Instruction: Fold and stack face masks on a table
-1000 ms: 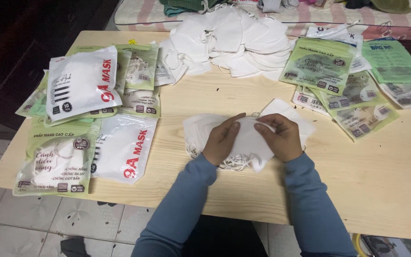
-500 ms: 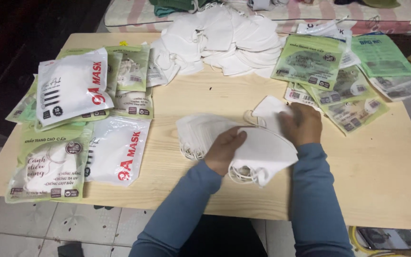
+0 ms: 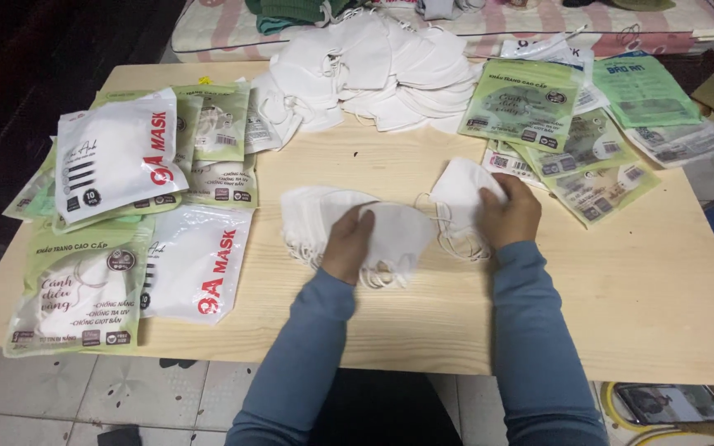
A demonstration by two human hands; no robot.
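While the left hand (image 3: 347, 244) presses flat on a small fanned stack of white folded fabric face masks (image 3: 332, 219) near the middle of the pale wooden desk (image 3: 654, 272), the right hand (image 3: 510, 213) lifts a single white folded mask (image 3: 460, 192) just to the right of that stack.

Left grip: fingers laid over the top mask, pinning the stack rather than closing round it; released, resting on it. Right grip: clenched on the single mask, thumb and fingers at its right edge. White elastic ear loops (image 3: 454, 239) trail between the two, touching the desk.

Surroundings: a large loose heap of white unpacked masks (image 3: 373, 70) lies at the far edge of the desk. On the left, filled white pouches with red lettering (image 3: 113, 157) and pale green printed pouches holding masks (image 3: 76, 289) overlap one another. On the right, flat pale green printed pouches (image 3: 530, 103) lie fanned, seemingly unfilled.

Progress, as a judgement: several pouches on the left look packed, so part of the work appears done. The far heap is big and the flat pouches on the right are many, so most of it seems left. The stack under the left hand looks partly gathered; I cannot tell its count.
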